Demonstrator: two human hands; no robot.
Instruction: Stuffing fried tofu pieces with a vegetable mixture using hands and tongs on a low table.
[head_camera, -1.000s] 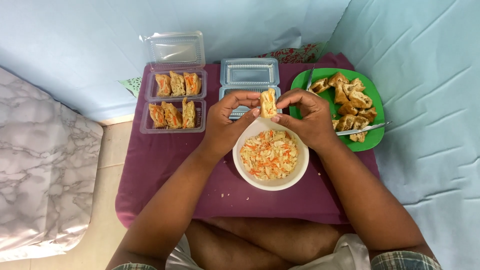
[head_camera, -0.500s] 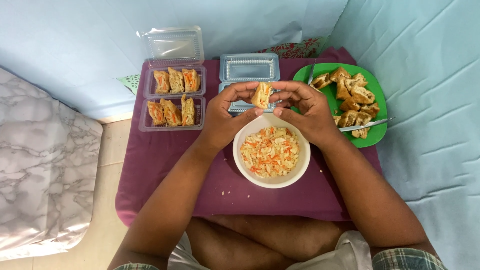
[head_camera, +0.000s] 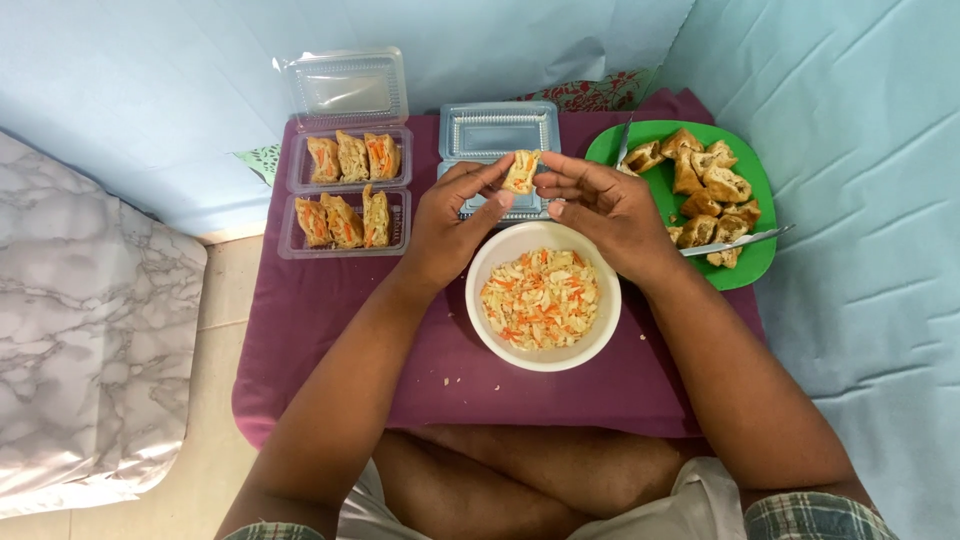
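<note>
Golden stuffed tofu puff (head_camera: 521, 171), light, soft and crumbly, sits pinched between both hands, left hand (head_camera: 455, 222) and right hand (head_camera: 605, 212), above the white bowl (head_camera: 480, 270); hold its fried sides gently.

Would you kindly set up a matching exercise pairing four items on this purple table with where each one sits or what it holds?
Things:
1. white bowl
2. green plate
3. stuffed tofu piece
4. clear tray on the left

Descriptions:
A. holds filled pieces in two rows
B. pinched between both hands' fingertips
C. holds shredded vegetable filling
D. holds brown fried pieces and a knife

Pairs: 1-C, 2-D, 3-B, 4-A
</note>
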